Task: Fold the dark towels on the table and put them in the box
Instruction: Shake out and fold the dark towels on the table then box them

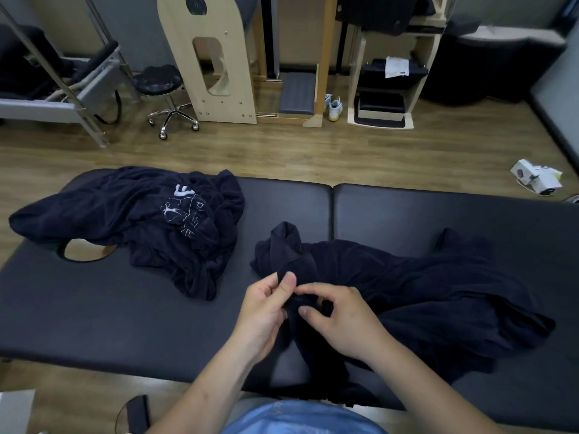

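Note:
A dark navy towel [423,286] lies crumpled across the right half of the black padded table [94,308], part of it hanging over the near edge. My left hand [266,311] pinches an edge of this towel between thumb and fingers. Close beside it, my right hand [338,317] grips the same edge with curled fingers. A second dark towel with white lettering [150,220] sits in a heap at the table's back left, partly covering the face hole [84,252]. No box shows clearly in the view.
Behind the table is a wooden floor with a rolling stool [166,92], wooden exercise equipment [213,57], shelves [385,89] and shoes [333,108]. A white carton [535,177] lies on the floor at right. A dark strap [138,415] lies on the floor near my legs.

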Motion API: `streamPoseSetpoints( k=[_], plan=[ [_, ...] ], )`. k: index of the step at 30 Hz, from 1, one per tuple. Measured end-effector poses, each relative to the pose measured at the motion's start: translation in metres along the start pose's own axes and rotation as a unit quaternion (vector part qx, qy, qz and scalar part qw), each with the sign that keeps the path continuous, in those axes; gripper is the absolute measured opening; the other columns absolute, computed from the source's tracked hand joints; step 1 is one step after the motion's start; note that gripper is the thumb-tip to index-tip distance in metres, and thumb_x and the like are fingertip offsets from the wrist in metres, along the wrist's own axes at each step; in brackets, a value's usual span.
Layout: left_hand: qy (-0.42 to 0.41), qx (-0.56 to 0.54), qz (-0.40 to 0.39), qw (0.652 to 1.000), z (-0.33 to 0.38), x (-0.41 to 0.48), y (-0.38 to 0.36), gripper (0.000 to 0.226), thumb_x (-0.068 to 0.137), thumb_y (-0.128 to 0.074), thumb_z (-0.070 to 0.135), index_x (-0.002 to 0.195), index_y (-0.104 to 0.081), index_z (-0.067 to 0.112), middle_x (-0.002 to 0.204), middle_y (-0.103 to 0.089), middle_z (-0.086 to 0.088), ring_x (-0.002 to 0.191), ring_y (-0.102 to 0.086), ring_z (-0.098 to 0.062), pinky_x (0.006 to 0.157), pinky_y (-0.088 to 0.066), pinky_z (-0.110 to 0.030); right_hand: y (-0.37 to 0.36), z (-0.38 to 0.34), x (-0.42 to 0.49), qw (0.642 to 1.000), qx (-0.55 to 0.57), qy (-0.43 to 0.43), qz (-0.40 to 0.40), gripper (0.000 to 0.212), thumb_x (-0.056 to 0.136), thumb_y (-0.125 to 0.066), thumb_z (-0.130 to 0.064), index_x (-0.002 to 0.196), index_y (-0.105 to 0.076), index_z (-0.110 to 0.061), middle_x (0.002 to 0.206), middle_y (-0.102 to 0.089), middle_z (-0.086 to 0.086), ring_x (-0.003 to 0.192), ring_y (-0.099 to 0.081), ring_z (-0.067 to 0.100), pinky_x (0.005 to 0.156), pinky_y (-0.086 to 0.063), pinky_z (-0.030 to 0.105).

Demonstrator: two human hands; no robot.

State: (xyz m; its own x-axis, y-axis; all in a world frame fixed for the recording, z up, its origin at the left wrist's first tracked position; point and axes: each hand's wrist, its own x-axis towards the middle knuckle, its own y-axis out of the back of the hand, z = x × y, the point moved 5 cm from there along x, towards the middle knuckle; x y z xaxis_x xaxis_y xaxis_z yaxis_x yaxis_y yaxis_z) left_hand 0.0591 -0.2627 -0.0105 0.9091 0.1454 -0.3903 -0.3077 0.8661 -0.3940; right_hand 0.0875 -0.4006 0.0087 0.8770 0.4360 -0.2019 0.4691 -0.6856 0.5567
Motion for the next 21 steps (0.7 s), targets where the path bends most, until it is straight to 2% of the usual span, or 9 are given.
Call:
streamPoseSetpoints(
  k=[2,4,7,9,12,14,16,18,21],
  plan=[
    [0.005,0.003,0.01,1.0,-0.001,0.001,0.001,0.072,0.084,-0.073,0.042,0.104,-0.053,-0.024,0.103,-0.063,-0.032,0.094,-0.061,-0.035,0.086,-0.049,-0.04,0.002,-0.002,0.002,1.0,-0.015,0.001,-0.025,0.031,0.086,-0.072,-0.031,0.115,-0.07,-0.044,0.072,-0.065,-0.014,0.075,-0.062,0.007,0.077,-0.048,0.015],
    [0.028,-0.033,0.038,0.998,-0.004,0.004,0.003,0.07,0.084,-0.072,0.051,0.102,-0.058,-0.016,0.102,-0.058,-0.027,0.086,-0.056,-0.034,0.077,-0.045,-0.037,0.004,-0.003,0.002,0.999,-0.015,-0.003,-0.032,0.032,0.087,-0.072,-0.031,0.116,-0.07,-0.044,0.072,-0.063,-0.015,0.075,-0.062,0.005,0.076,-0.047,0.013],
    [0.049,-0.085,0.099,0.99,-0.005,0.005,0.007,0.035,0.088,-0.069,0.038,0.079,-0.06,0.006,0.08,-0.049,-0.014,0.069,-0.05,-0.02,0.066,-0.041,-0.033,0.004,-0.004,-0.001,1.0,-0.019,-0.005,-0.021,0.036,0.086,-0.073,-0.031,0.119,-0.068,-0.045,0.07,-0.061,-0.018,0.075,-0.06,0.003,0.077,-0.043,0.007],
    [0.06,-0.125,0.12,0.983,-0.005,0.003,0.005,0.027,0.096,-0.059,0.023,0.072,-0.059,0.01,0.069,-0.057,-0.006,0.061,-0.058,-0.013,0.063,-0.05,-0.028,0.005,-0.005,-0.003,1.0,-0.016,-0.009,-0.002,0.037,0.087,-0.072,-0.028,0.12,-0.068,-0.045,0.067,-0.062,-0.016,0.074,-0.062,0.001,0.075,-0.043,0.003],
    [0.093,-0.2,0.106,0.97,-0.005,0.001,-0.002,0.023,0.1,-0.049,0.014,0.082,-0.062,0.007,0.075,-0.066,-0.007,0.065,-0.068,-0.013,0.065,-0.06,-0.023,0.006,-0.007,-0.005,1.0,-0.014,-0.005,0.022,0.04,0.088,-0.066,-0.028,0.124,-0.066,-0.046,0.069,-0.069,-0.012,0.069,-0.065,0.007,0.08,-0.052,0.015],
    [0.11,-0.221,0.097,0.964,-0.006,0.001,-0.002,0.022,0.101,-0.046,0.012,0.091,-0.065,0.003,0.085,-0.073,-0.013,0.074,-0.073,-0.017,0.068,-0.061,-0.026,0.004,-0.006,-0.005,0.999,-0.032,-0.012,0.016,0.046,0.089,-0.063,-0.03,0.13,-0.058,-0.051,0.074,-0.07,-0.012,0.078,-0.064,0.008,0.089,-0.047,0.015],
    [0.123,-0.205,0.082,0.968,-0.004,-0.001,-0.005,0.019,0.099,-0.05,0.009,0.097,-0.066,-0.001,0.088,-0.073,-0.016,0.077,-0.073,-0.02,0.066,-0.061,-0.027,0.001,-0.005,-0.004,0.999,-0.038,-0.023,0.005,0.053,0.087,-0.059,-0.033,0.134,-0.051,-0.056,0.078,-0.067,-0.014,0.088,-0.061,0.011,0.095,-0.047,0.022],
    [0.12,-0.172,0.067,0.976,-0.002,-0.002,-0.008,0.012,0.095,-0.056,0.005,0.095,-0.066,-0.002,0.085,-0.072,-0.016,0.074,-0.072,-0.02,0.066,-0.061,-0.027,0.0,-0.005,-0.005,0.999,-0.032,-0.028,-0.003,0.059,0.081,-0.054,-0.038,0.137,-0.046,-0.057,0.08,-0.066,-0.017,0.089,-0.061,0.015,0.093,-0.052,0.032],
    [0.106,-0.161,0.101,0.976,-0.001,-0.002,-0.006,0.012,0.093,-0.058,0.0,0.085,-0.064,0.005,0.077,-0.07,-0.01,0.068,-0.07,-0.016,0.066,-0.061,-0.024,0.001,-0.007,-0.005,0.999,-0.036,-0.024,0.002,0.059,0.085,-0.056,-0.031,0.139,-0.047,-0.054,0.076,-0.066,-0.012,0.076,-0.056,0.008,0.088,-0.054,0.033]
  ],
)
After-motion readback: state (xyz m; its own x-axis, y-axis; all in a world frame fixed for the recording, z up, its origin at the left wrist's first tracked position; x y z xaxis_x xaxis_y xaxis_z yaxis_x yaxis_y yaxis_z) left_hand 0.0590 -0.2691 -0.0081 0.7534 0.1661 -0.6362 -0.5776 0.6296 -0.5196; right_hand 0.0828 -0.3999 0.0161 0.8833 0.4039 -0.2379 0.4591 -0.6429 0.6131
